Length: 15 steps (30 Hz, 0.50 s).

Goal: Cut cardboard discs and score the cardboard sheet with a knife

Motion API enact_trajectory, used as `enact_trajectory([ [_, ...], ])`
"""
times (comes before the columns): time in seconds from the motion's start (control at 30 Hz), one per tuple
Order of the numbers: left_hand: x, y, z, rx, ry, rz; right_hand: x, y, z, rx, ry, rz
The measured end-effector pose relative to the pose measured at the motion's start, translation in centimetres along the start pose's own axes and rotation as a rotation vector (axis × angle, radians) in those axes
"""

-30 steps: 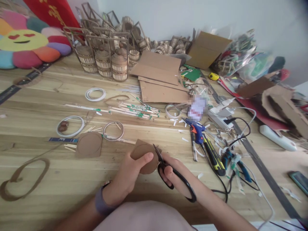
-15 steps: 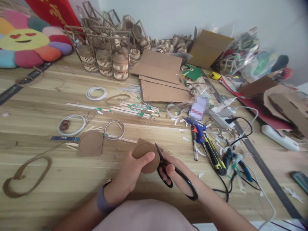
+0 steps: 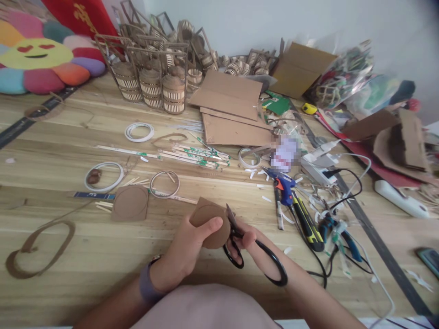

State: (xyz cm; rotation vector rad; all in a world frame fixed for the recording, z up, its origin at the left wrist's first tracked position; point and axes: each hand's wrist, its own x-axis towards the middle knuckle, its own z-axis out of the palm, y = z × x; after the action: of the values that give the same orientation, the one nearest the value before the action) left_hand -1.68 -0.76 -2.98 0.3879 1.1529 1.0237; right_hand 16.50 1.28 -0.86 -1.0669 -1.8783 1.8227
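Towards the front-left corner of the bench (image 3: 103,283) lies a flat brown strip (image 3: 15,270), loosely looped; next, a matte cardboard square (image 3: 130,203) with a drawn circle. Above the front edge's middle, the left hand (image 3: 187,249) grasps a partly rounded cardboard piece (image 3: 207,210) — the right hand's (image 3: 255,249) fingers grip metal scissors (image 3: 232,220), black-looped, at its curved rim.

Wooden table (image 3: 113,258) with glue gun (image 3: 286,193), sticks (image 3: 192,157)

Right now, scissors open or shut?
Open, at least partly: the scissors have their handle loops spread apart in the right hand. Only one blade shows clearly.
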Motion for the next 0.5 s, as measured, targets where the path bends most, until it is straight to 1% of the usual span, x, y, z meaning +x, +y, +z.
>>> enact_trajectory([
  [0.13,-0.06,0.15,0.13,-0.041,-0.040,-0.035,0.05,-0.34,-0.19,-0.226,0.121,-0.044],
  [0.17,-0.06,0.19,0.15,-0.040,-0.042,-0.034,0.03,-0.42,-0.21,-0.248,0.130,-0.055],
  [0.3,-0.07,0.29,0.11,0.017,-0.027,0.006,-0.15,-0.62,-0.14,-0.195,0.083,-0.045],
  [0.4,-0.07,0.40,0.04,0.052,-0.018,0.010,-0.28,-0.60,0.04,-0.173,0.090,-0.033],
  [0.5,-0.04,0.52,0.03,0.055,-0.004,0.010,-0.36,-0.44,0.28,-0.102,0.067,0.007],
])
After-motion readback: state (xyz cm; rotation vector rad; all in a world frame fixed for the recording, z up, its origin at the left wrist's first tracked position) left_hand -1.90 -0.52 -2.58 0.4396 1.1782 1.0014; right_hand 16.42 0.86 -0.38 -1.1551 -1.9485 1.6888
